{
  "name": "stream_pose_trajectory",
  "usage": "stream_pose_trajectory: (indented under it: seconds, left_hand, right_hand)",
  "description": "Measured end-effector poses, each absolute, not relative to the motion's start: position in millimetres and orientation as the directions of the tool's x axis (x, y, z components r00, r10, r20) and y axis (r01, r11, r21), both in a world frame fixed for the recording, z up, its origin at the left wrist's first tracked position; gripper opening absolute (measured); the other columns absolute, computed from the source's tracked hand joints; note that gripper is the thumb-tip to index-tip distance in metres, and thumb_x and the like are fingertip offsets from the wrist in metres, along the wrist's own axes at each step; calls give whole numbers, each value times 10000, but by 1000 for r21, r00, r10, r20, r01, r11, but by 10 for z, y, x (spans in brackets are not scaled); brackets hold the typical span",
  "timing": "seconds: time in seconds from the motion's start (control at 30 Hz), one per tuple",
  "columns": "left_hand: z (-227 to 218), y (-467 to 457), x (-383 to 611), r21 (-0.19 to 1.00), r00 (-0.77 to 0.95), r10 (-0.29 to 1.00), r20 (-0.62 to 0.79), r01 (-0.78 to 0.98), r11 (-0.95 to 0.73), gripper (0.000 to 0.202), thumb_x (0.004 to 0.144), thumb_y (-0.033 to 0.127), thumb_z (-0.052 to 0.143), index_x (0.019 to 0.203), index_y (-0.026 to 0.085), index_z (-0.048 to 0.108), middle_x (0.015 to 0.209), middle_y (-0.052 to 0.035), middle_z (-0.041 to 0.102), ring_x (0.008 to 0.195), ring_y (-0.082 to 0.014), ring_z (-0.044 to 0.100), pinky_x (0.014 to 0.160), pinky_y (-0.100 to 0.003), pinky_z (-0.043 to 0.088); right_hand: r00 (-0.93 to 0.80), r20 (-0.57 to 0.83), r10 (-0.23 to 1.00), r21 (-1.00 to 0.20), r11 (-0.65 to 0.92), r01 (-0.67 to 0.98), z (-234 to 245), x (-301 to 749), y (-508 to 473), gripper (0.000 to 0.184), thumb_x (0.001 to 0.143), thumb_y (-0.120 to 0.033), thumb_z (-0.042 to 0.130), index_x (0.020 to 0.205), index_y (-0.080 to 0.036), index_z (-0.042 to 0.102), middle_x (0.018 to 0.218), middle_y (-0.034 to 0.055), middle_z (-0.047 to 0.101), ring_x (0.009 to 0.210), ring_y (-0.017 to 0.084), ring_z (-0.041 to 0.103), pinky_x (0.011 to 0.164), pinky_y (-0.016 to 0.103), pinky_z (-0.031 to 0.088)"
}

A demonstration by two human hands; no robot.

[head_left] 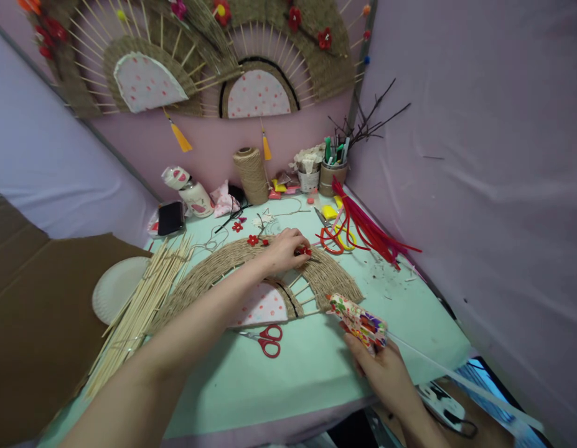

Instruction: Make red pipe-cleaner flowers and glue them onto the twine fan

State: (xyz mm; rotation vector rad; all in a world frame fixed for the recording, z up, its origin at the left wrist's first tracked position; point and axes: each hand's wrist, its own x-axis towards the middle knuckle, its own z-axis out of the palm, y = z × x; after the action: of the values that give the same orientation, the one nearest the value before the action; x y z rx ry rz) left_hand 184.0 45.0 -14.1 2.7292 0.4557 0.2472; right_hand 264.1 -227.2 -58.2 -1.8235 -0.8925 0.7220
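Note:
My left hand [287, 250] reaches across a fan-shaped piece wound with brown twine [339, 277], its fingers closed on a small red flower [305, 251] at the upper right of the arc. A dark twig lies under that flower. Further left on the arc sits another red flower [253, 240]. My right hand [379, 367] grips a floral-patterned glue gun [360, 320], its nozzle pointing left near the fan's lower right end. From the gun's back trails a long whitish glue stick or cord. Below the fan's dotted white centre [262, 305] lie small red-handled scissors [269, 340].
Bamboo sticks [141, 305] and a paper plate [115, 289] lie left, by cardboard [50, 311]. Behind stand a twine spool [251, 174], a bottle [195, 196] and a pen cup [333, 177]. Red pipe cleaners [370, 227] and orange-and-yellow scissors [337, 238] lie right. Finished fans [332, 71] hang above.

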Motion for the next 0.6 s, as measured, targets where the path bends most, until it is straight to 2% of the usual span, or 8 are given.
stream_pose_trajectory:
  seconds: [0.13,0.27,0.5,0.6]
  left_hand:
    - [-162,451,1857,331,941,330,79,287,-899,228,842,306,523,957,183,676,943,-89,569,959,-238,484,869,-365,384]
    - [-186,448,1858,318,934,352,64,315,-894,239,848,328,532,969,179,675,949,-94,584,964,-244,490,867,-365,378]
    - [-213,461,1849,317,930,366,46,334,-888,231,822,335,595,983,183,664,969,-90,595,988,-249,495,877,-359,378]
    - [-204,455,1822,324,934,352,58,316,-892,313,789,393,636,1019,180,641,1002,-93,587,993,-257,493,877,-370,386]
  right_hand:
    - [542,-99,835,-917,-288,277,-551,2646,-2269,445,801,-474,525,1031,-147,721,465,11,572,600,223,603,498,281,476]
    - [536,-101,838,-902,-304,305,-552,2653,-2274,445,808,-472,510,1002,-134,727,446,7,551,587,218,592,513,285,476]
    - [538,-87,838,-900,-297,318,-541,2648,-2272,452,803,-466,516,1019,-130,728,464,16,577,588,222,600,530,291,490]
    - [541,-81,837,-899,-296,323,-554,2651,-2276,456,808,-466,515,1041,-135,724,493,22,605,606,224,613,542,291,499]
